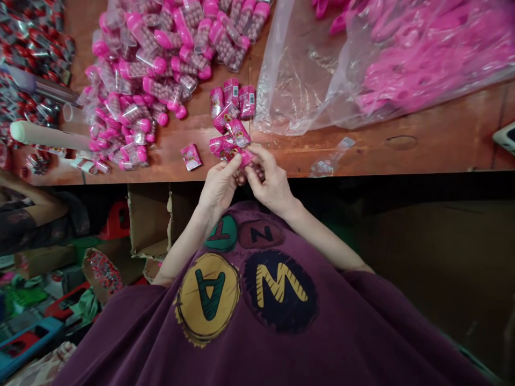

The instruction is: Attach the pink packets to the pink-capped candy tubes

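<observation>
At the table's front edge my left hand [219, 187] and my right hand [270, 181] come together, fingertips pinched on a small pink packet [245, 157]. Fingers cover much of the packet. Just beyond my fingertips lie more pink packets [238, 132], overlapping in a loose cluster that runs back across the wood. A single pink packet [191, 157] rests apart, to the left of my left hand.
Pink-capped clear bottles of small beads [151, 88] form a big heap at back left. Far left are red-and-dark pieces [40, 43] and a pale tube [48, 135]. A clear bag of pink parts [418, 69] covers the back right. A cardboard box [148, 220] stands below the table edge.
</observation>
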Action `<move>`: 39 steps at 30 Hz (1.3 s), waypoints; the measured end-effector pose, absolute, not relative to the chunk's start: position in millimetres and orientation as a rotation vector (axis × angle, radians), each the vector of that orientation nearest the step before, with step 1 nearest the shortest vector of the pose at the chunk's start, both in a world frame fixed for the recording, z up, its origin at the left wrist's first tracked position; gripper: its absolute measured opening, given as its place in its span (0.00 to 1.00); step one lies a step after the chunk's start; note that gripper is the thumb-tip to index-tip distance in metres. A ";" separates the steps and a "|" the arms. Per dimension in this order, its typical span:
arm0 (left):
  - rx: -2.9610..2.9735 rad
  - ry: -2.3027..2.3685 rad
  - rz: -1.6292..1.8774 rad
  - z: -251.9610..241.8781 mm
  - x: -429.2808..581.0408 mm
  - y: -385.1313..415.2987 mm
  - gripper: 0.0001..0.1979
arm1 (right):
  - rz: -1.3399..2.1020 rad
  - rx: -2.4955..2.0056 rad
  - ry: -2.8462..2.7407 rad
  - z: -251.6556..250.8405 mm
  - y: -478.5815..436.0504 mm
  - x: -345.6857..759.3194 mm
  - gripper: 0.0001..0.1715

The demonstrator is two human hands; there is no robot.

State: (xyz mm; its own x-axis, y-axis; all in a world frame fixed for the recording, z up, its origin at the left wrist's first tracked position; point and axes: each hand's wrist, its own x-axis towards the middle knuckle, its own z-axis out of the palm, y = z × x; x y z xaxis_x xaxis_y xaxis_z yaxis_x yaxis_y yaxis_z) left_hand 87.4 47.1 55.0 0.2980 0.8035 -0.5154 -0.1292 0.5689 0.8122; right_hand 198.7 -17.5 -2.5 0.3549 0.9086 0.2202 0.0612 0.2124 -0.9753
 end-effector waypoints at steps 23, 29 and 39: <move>0.847 1.245 0.758 52.7 56.2 53.1 0.20 | 1.291 -1.001 -0.606 -7.5 -11.0 183.3 0.25; 0.715 1.279 0.851 49.0 53.6 45.9 0.20 | 1.613 -0.861 -0.471 7.0 -19.0 185.2 0.25; 0.668 1.260 0.924 48.2 48.3 52.1 0.20 | 1.777 -0.769 -0.416 6.5 -19.2 192.8 0.26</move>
